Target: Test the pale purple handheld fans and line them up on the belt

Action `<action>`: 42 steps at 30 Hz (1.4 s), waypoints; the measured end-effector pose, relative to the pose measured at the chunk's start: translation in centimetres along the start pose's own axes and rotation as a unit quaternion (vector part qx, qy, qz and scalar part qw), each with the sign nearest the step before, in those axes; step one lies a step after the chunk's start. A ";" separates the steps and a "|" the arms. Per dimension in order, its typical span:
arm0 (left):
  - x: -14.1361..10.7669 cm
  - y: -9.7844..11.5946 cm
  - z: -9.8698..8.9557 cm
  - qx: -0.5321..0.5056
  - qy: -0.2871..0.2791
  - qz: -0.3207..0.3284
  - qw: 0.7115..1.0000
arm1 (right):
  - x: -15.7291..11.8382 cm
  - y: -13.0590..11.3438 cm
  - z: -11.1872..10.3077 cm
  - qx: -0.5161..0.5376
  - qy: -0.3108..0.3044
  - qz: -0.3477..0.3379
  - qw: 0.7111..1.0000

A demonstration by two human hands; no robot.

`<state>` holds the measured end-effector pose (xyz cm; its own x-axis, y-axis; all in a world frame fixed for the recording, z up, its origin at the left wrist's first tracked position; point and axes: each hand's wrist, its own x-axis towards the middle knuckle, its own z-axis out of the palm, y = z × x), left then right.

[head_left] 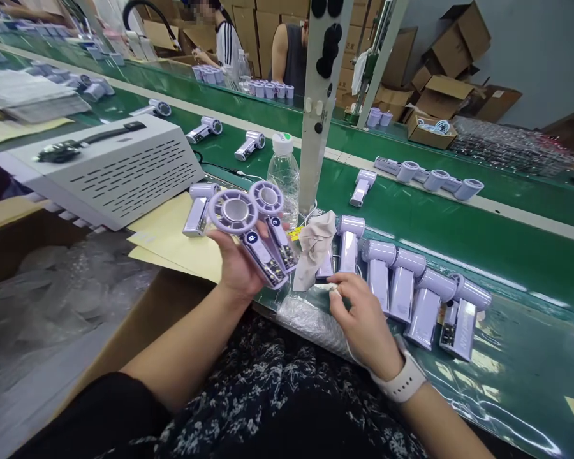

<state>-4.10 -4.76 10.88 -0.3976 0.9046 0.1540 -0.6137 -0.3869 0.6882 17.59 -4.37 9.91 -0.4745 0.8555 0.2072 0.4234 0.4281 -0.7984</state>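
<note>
Two lilac handheld fans are gripped side by side in my left hand. The nearer fan and the farther fan tilt with round heads up and dark display spots facing me. My right hand, wearing a white watch, is closed in a pinch near the table edge; a small whitish bit shows at its fingertips, too small to name. Just beyond it lie a crumpled pale cloth and a row of lilac fans. Another fan rests on yellow paper left of my left hand.
A clear bottle stands before a metal post. A vented white box sits at left, above a carton with plastic bags. More fans lie on the green conveyor. Co-workers sit across the line.
</note>
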 end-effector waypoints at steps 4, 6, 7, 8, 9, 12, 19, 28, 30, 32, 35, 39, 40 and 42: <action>-0.7 1.7 -1.7 0.052 -0.072 -0.062 0.994 | 5.7 0.9 -0.9 -0.127 0.065 -0.067 0.987; -1.8 1.4 -1.8 0.046 -0.125 -0.117 0.984 | 9.1 1.4 -0.3 -0.150 0.103 -0.104 0.978; -2.3 1.0 -1.8 0.038 -0.142 -0.140 0.979 | 10.6 1.5 0.2 -0.150 0.108 -0.112 0.976; -2.8 0.6 -1.7 0.029 -0.150 -0.158 0.976 | 11.7 1.6 0.6 -0.147 0.106 -0.117 0.976; -3.2 0.3 -1.5 0.019 -0.151 -0.169 0.974 | 12.5 1.5 0.8 -0.147 0.102 -0.121 0.976; -3.8 -0.6 -1.0 -0.004 -0.146 -0.191 0.971 | 12.2 0.2 -0.1 -0.099 0.133 -0.146 0.975; -3.4 -1.9 0.8 -0.074 -0.206 -0.270 0.938 | 6.5 -2.9 -4.0 0.230 0.021 -0.113 0.967; -4.0 -2.6 1.8 -0.062 -0.274 -0.334 0.900 | 4.9 -3.6 -4.9 0.387 -0.217 0.103 0.890; -4.2 -2.7 1.6 -0.072 -0.242 -0.329 0.910 | 5.0 -4.0 -3.8 0.369 -0.156 0.115 0.909; -4.3 -2.6 1.2 -0.084 -0.211 -0.324 0.918 | 5.5 -4.0 -2.2 0.333 -0.087 0.108 0.933; -4.3 -1.8 0.5 -0.094 -0.165 -0.316 0.930 | 7.4 -3.2 0.1 0.264 -0.039 0.089 0.960; -4.1 0.2 -0.8 -0.068 -0.133 -0.252 0.956 | 10.8 -2.2 1.3 0.215 -0.004 0.079 0.973; -4.1 0.7 -1.1 -0.054 -0.136 -0.229 0.962 | 11.3 -2.1 1.3 0.176 0.025 0.051 0.983; -4.1 1.9 -1.4 -0.026 -0.150 -0.181 0.972 | 11.5 -2.2 1.2 0.074 0.086 -0.022 0.993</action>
<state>-4.60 -9.41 10.53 0.0617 0.9916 0.1137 -0.7128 -0.0360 0.7004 10.26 4.12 13.36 -0.3463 0.8791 0.3276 0.2799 0.4301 -0.8583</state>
